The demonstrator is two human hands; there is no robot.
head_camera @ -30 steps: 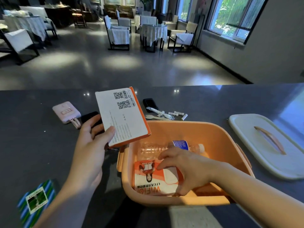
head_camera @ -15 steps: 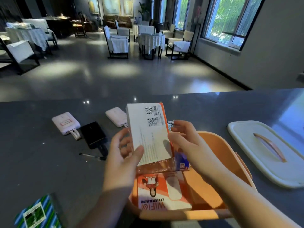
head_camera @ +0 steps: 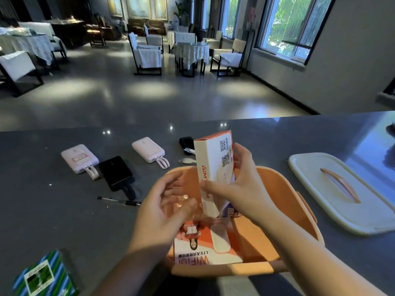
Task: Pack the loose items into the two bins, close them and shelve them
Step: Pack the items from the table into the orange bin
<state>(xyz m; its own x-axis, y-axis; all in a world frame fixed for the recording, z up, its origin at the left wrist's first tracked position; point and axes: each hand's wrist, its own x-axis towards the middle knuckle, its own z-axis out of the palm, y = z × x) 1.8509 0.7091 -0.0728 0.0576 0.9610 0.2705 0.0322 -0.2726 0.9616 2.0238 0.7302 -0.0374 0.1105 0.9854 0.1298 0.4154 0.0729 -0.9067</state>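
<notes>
We are in the packing step, with the orange bin (head_camera: 284, 201) open on the grey table (head_camera: 53, 210) and its white lid (head_camera: 342, 193) lying apart to the right. Our right hand (head_camera: 241, 184) grips a white-and-orange box (head_camera: 215, 167) on end, its lower end already inside the bin, next to a clear bottle (head_camera: 188, 201) and above a flat WiFi box (head_camera: 205, 246) lying on the bin floor. Our left hand (head_camera: 164, 208) is at the bottle with fingers loosely curved; motion blur keeps us from telling whether it holds the bottle or only steadies it. Next, we judge, the upright box has to be lowered or tipped into the free space beside the flat box, which calls for keeping the bottle out of its way so nothing jams. Still loose on the table are two pink power banks (head_camera: 80, 159) (head_camera: 148, 149), a black power bank (head_camera: 116, 173), a pen (head_camera: 119, 201), a small dark case (head_camera: 186, 144) and a striped packet (head_camera: 42, 274) at the near left. The second bin is not in view.
</notes>
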